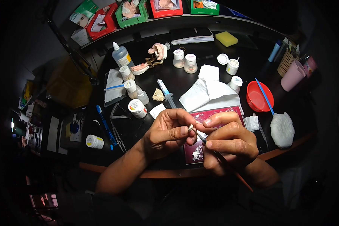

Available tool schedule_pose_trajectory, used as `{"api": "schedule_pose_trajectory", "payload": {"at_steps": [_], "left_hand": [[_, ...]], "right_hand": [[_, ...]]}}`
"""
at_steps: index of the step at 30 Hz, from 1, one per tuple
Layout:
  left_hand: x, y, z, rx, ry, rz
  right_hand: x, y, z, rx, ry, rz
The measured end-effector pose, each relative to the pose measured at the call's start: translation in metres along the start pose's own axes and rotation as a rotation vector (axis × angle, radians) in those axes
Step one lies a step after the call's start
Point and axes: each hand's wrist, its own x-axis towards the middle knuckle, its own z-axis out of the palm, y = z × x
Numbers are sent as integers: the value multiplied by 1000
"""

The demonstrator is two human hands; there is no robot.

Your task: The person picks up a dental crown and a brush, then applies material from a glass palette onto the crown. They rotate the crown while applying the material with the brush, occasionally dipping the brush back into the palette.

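Between the thumb and fingertips of my left hand is a small whitish piece that looks like a dental crown. My right hand grips a thin brush with a reddish-brown handle, pen-fashion. Its dark tip meets the crown or lies right beside it; the fingers partly hide the contact. Both hands are above a maroon mixing slab, which carries a white crumbly clump and white smears. Folded white tissue lies at the slab's far edge.
Several powder jars, a syringe and a dropper bottle stand or lie beyond my left hand. Dental models are farther back. To the right are a red bowl with a blue-handled tool and a white wrapped pad.
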Motion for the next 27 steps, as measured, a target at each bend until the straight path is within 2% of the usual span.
{"api": "schedule_pose_trajectory", "payload": {"at_steps": [27], "left_hand": [[0,0,0,3,-11,11]], "right_hand": [[0,0,-1,-6,-16,4]]}}
